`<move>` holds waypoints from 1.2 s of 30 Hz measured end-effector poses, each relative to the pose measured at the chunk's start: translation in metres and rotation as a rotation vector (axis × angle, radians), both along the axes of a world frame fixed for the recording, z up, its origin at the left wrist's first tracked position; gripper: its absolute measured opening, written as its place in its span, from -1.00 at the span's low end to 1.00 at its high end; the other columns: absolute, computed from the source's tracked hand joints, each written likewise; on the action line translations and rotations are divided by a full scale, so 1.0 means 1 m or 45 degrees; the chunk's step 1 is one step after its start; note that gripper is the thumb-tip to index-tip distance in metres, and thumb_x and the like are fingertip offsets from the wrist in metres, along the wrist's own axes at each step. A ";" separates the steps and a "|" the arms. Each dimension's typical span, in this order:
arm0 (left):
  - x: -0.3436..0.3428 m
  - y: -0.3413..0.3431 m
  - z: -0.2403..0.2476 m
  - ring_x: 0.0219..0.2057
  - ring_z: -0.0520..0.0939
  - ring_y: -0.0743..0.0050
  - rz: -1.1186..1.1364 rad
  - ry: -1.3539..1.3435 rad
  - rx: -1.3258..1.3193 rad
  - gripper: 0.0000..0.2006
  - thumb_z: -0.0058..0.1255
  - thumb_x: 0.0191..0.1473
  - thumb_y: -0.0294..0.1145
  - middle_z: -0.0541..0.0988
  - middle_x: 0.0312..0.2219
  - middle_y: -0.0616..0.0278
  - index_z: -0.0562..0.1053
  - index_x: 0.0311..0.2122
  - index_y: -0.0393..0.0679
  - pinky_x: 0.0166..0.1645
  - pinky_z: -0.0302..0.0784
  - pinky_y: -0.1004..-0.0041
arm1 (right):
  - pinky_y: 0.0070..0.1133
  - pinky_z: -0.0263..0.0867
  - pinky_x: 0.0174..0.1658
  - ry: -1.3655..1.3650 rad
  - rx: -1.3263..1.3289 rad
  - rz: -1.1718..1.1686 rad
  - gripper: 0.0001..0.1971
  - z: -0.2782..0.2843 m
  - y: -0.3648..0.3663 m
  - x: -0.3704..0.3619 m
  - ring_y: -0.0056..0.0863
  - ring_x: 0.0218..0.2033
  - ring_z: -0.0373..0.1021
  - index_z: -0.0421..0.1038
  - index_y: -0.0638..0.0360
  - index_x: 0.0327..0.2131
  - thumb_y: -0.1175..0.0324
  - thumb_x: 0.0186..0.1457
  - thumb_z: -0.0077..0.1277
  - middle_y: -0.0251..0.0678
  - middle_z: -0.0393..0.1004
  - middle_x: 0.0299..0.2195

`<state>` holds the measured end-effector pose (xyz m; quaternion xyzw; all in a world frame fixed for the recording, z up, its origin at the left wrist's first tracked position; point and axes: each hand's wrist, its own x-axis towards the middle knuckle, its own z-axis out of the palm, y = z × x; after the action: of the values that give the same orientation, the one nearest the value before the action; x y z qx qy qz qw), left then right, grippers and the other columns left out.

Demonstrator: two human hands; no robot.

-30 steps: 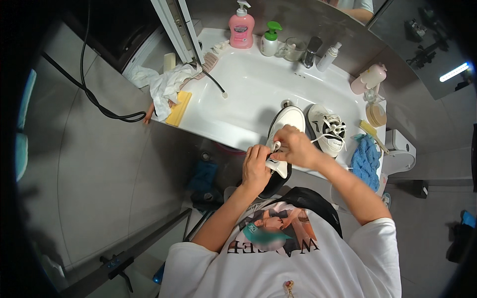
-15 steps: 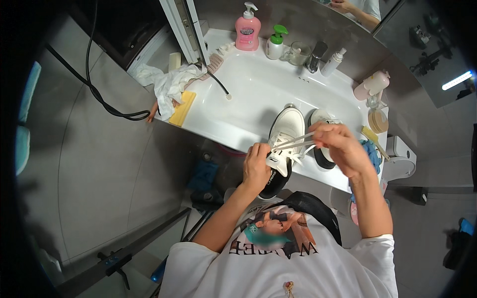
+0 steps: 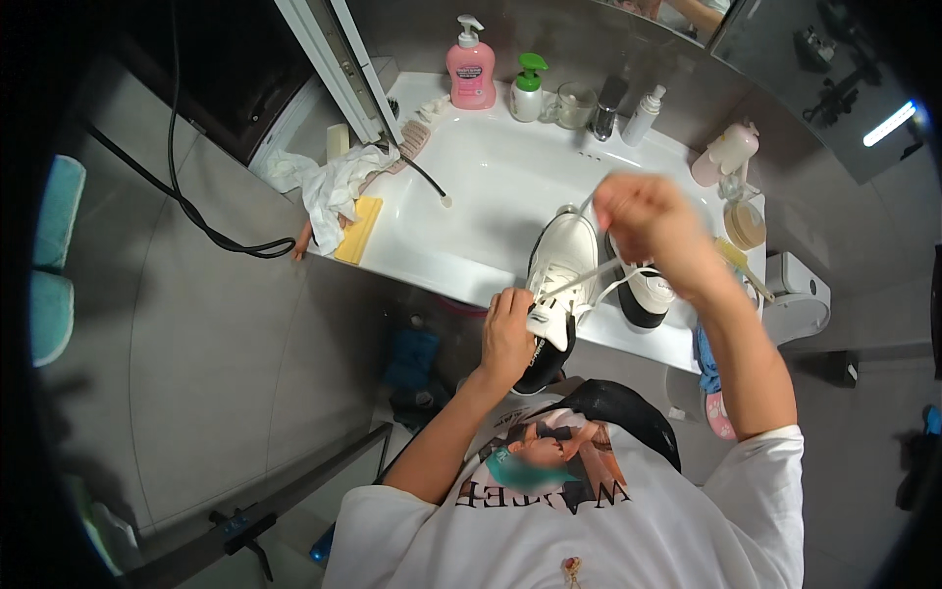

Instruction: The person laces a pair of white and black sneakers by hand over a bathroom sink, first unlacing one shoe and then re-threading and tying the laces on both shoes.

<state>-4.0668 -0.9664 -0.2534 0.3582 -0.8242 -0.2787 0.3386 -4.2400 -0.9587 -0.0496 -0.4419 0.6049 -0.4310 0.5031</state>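
A white shoe (image 3: pixel 567 242) with a black heel lies across the front rim of the sink, its toe over the basin. My left hand (image 3: pixel 509 329) is closed on the shoe's left side by the tongue and lace holes. Above and to the right, my right hand (image 3: pixel 645 221) pinches a white shoelace (image 3: pixel 595 281) that runs taut from the eyelets; this hand is smeared by motion. The second shoe (image 3: pixel 646 294) of the pair rests to the right, partly hidden under my right hand and forearm, with its heel toward me.
The white sink (image 3: pixel 471 196) has a tap (image 3: pixel 607 108) at its back. Along that ledge stand a pink pump bottle (image 3: pixel 471 74), a green-topped bottle (image 3: pixel 527 90), a glass cup (image 3: pixel 574 104) and a white spray bottle (image 3: pixel 643 117). A white cloth (image 3: pixel 334 187) and yellow bar (image 3: pixel 359 231) lie at left.
My right hand has moved up and away from me over the basin, drawing the shoelace farther out. My left hand stays on the shoe. The whole view has shifted slightly.
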 end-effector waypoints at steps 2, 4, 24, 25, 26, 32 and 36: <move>-0.001 0.006 0.002 -0.29 0.39 -0.08 -0.023 0.073 -0.081 -0.64 -0.11 -0.36 -0.78 0.36 -0.37 0.00 0.31 -0.32 -0.24 -0.19 0.33 0.18 | -0.75 -0.11 -0.65 -0.166 -0.099 0.118 -0.74 0.009 -0.009 0.009 -0.81 -0.75 -0.04 0.36 0.15 -0.52 0.27 0.20 -0.15 -0.61 0.10 -0.76; -0.004 0.005 0.003 -0.29 0.39 -0.08 -0.027 0.074 -0.092 -0.65 -0.12 -0.36 -0.78 0.37 -0.37 0.00 0.31 -0.33 -0.24 -0.20 0.32 0.19 | -0.74 -0.08 -0.64 -0.240 -0.129 0.150 -0.75 0.004 -0.018 0.026 -0.80 -0.73 -0.01 0.40 0.15 -0.48 0.27 0.20 -0.15 -0.59 0.14 -0.74; 0.005 -0.003 -0.006 -0.29 0.42 -0.03 0.051 0.065 -0.027 -0.64 -0.04 -0.38 -0.78 0.40 -0.39 0.04 0.32 -0.34 -0.25 -0.17 0.34 0.22 | -0.42 0.20 -0.11 0.991 -0.909 0.221 -0.78 -0.067 -0.053 0.031 -0.21 -0.20 0.31 0.37 0.23 -0.35 0.58 -0.18 0.06 -0.18 0.40 -0.34; 0.004 -0.002 -0.005 -0.29 0.42 -0.02 0.045 0.066 -0.018 -0.64 -0.03 -0.38 -0.77 0.40 -0.40 0.04 0.31 -0.34 -0.25 -0.18 0.34 0.22 | -0.41 0.21 -0.15 1.013 -0.762 0.244 -0.81 -0.082 -0.042 0.019 -0.21 -0.27 0.31 0.37 0.24 -0.40 0.58 -0.19 0.07 -0.18 0.39 -0.39; 0.004 -0.001 -0.006 -0.29 0.42 -0.02 0.057 0.072 -0.013 -0.64 -0.03 -0.38 -0.77 0.40 -0.40 0.04 0.31 -0.34 -0.25 -0.18 0.34 0.22 | -0.40 0.23 -0.20 1.025 -0.618 0.271 -0.84 -0.099 -0.032 0.010 -0.20 -0.34 0.31 0.37 0.25 -0.45 0.58 -0.21 0.07 -0.17 0.38 -0.43; 0.006 -0.002 -0.008 -0.31 0.42 -0.01 0.068 0.108 -0.029 -0.65 -0.01 -0.38 -0.76 0.40 -0.40 0.05 0.31 -0.35 -0.25 -0.19 0.35 0.23 | -0.38 0.26 -0.30 1.075 -0.452 0.363 -0.86 -0.155 0.015 0.007 -0.17 -0.38 0.31 0.36 0.28 -0.50 0.58 -0.23 0.09 -0.16 0.35 -0.49; 0.003 -0.004 -0.009 -0.32 0.42 -0.03 0.071 0.103 -0.030 -0.68 0.00 -0.35 -0.74 0.39 -0.41 0.04 0.30 -0.36 -0.25 -0.20 0.34 0.21 | -0.39 0.23 -0.31 1.149 -0.548 0.348 -0.88 -0.161 0.014 0.011 -0.19 -0.40 0.27 0.28 0.29 -0.52 0.60 -0.16 0.04 -0.17 0.33 -0.49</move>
<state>-4.0634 -0.9705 -0.2628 0.3654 -0.8027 -0.2739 0.3835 -4.2286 -0.9443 -0.2105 -0.7522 0.5960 -0.2428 0.1416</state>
